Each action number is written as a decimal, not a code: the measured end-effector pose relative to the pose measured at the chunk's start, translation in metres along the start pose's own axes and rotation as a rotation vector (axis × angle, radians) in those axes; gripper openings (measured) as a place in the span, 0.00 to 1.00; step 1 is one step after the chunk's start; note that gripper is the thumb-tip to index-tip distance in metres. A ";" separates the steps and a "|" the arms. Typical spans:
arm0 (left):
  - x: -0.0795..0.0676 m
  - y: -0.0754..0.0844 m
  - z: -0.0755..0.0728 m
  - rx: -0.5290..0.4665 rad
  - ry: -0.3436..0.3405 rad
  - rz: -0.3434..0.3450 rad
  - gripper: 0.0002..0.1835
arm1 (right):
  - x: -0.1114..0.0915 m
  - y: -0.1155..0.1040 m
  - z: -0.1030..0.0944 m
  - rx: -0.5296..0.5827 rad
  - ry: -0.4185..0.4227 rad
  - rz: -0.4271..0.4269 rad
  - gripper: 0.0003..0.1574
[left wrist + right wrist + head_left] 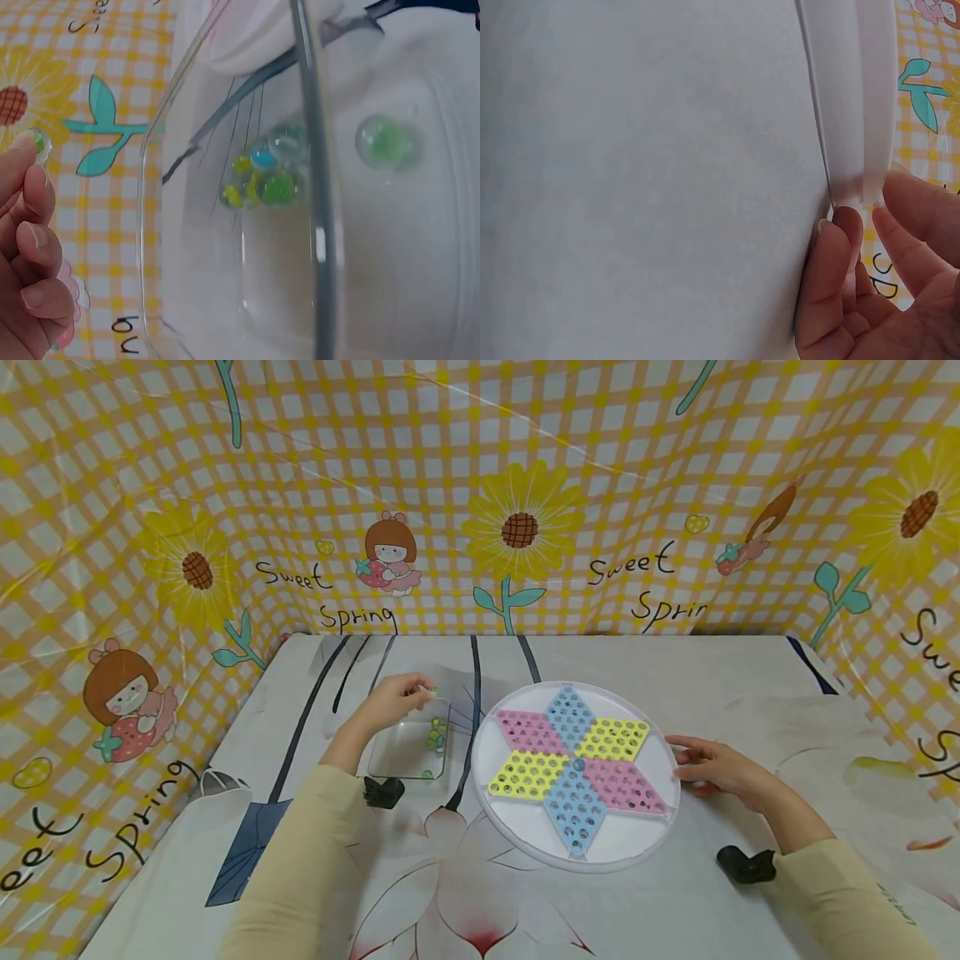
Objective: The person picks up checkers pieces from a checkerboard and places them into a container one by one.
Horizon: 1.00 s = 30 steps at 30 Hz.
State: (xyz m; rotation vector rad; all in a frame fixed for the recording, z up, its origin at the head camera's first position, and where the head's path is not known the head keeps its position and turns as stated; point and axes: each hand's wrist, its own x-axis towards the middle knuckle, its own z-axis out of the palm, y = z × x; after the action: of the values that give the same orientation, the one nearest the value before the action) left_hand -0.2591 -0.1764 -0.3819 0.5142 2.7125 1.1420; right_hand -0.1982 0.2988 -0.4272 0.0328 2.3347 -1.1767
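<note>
My left hand [396, 700] is raised over the far end of a clear glass container [397, 758]. Between thumb and fingertip it pinches a glass marble [41, 145] with green inside. More marbles [437, 735], green, yellow and blue, lie clustered in the container, and a single green one [386, 142] sits apart. To the right is a round white Chinese checkers board [495, 827] with a pink, yellow and blue star of holes. One bluish marble [579, 765] rests near its centre. My right hand [723, 770] holds the board's right rim [874, 105] between thumb and fingers.
A white tablecloth with printed flowers and dark lines [480, 893] covers the table. Behind and at both sides hangs a yellow checked cloth [450, 443]. Black wrist pieces [746, 865] show below each hand.
</note>
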 end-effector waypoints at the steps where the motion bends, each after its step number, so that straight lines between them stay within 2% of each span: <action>1: -0.001 -0.001 -0.002 -0.005 0.004 0.000 0.11 | 0.000 0.000 0.000 0.000 -0.001 -0.003 0.45; 17: -0.023 -0.022 -0.017 -0.033 0.034 -0.081 0.11 | 0.002 0.002 0.000 0.006 -0.007 -0.016 0.45; 24: -0.027 -0.031 -0.018 -0.041 0.044 -0.115 0.11 | 0.002 0.002 0.000 0.005 -0.007 -0.020 0.45; 30: -0.029 -0.032 -0.017 -0.028 0.035 -0.119 0.11 | 0.002 0.002 0.000 0.005 -0.007 -0.007 0.46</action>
State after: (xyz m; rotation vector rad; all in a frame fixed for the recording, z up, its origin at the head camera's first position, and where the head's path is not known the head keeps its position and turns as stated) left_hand -0.2448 -0.2190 -0.3924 0.3272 2.7113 1.1670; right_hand -0.1996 0.2993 -0.4294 0.0224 2.3280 -1.1843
